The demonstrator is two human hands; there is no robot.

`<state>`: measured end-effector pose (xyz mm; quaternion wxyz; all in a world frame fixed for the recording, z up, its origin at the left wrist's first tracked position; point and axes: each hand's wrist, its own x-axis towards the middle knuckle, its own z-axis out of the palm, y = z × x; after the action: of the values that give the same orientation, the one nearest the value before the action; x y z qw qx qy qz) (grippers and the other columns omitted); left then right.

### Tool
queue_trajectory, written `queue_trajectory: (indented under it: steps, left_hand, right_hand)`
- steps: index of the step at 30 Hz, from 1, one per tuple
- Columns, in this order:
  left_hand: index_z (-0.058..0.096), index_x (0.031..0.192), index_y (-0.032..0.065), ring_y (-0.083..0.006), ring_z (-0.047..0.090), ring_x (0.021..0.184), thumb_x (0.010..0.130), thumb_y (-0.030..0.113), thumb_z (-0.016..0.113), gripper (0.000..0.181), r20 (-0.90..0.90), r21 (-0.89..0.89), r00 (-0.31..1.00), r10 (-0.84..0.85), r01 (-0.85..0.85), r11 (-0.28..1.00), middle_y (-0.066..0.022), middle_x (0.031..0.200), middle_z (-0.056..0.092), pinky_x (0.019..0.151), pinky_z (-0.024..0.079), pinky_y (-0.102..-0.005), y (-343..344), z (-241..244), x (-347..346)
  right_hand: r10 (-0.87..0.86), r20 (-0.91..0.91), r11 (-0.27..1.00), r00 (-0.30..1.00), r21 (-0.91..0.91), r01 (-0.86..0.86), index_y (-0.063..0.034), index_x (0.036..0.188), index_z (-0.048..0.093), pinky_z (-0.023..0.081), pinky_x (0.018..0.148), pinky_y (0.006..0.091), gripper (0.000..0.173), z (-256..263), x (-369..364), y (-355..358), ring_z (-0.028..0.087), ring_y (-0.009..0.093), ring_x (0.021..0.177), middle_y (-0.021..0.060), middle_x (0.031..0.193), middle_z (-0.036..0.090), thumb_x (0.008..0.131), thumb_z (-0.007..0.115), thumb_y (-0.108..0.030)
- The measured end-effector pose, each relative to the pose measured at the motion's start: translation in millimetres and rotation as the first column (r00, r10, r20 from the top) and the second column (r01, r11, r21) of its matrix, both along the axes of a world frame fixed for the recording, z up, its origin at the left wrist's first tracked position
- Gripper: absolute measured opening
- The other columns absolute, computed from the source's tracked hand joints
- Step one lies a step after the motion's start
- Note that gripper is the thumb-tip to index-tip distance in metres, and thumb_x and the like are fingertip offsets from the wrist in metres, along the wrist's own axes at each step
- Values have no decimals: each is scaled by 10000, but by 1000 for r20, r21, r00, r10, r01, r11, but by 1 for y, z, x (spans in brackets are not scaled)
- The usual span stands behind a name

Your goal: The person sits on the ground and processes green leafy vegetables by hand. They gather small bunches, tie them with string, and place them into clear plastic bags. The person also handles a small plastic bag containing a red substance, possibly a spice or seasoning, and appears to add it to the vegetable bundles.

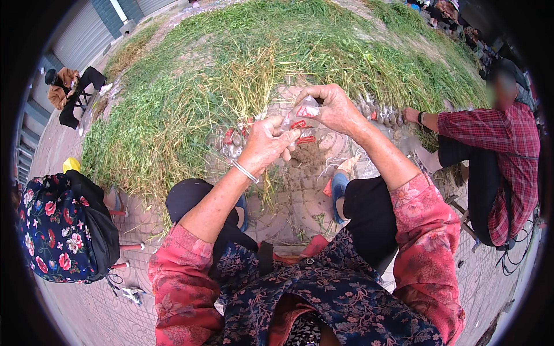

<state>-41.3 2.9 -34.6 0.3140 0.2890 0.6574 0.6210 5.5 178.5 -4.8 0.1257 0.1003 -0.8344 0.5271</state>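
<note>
Between my hands is a small clear plastic bag (299, 122) with red printing. My left hand (272, 140), a silver bangle on its wrist, pinches the lower left side of the bag between thumb and fingers. The upper end is gripped by the fingers of my right hand (332, 106); I cannot tell whether anything is inside. Below them a heap of brown soil (308, 155) lies on the paving. Several small filled plastic bags (233, 140) sit left of the heap. Just inside my right foot lie loose clear plastic bags (365, 162).
Cut green stalks (242, 65) spread widely over the pavement ahead. A row of filled bags (387, 116) lies at right, near a seated person in a checked shirt (489, 129). At left stands a dark floral bag (56, 229) by red stool legs (130, 247). Another person (71, 93) sits farther off.
</note>
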Motion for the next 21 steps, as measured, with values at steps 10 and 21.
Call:
queue_trajectory:
  steps: [10, 21]
  left_hand:
    - [509, 1013, -21, -58, 522, 596, 816, 49, 516, 208, -72, 20, 996, 60, -59, 998, -41, 764, 584, 480, 409, -174, 0, -2, 0]
    - [482, 987, -20, -120, 584, 664, 793, -46, 465, 197, 80, 63, 982, 172, -177, 982, -90, 848, 579, 547, 484, -223, -3, -9, -16]
  right_hand:
    - [-49, -55, 997, 997, -58, 46, -30, 780, 634, 435, 594, 224, 92, -2, 1, -5, 531, 71, 650, 13, 682, 596, 694, 654, -58]
    - [112, -329, 911, 938, 411, 35, -103, 791, 666, 418, 654, 296, 191, 17, 24, -26, 544, 196, 709, 43, 722, 555, 604, 672, -64]
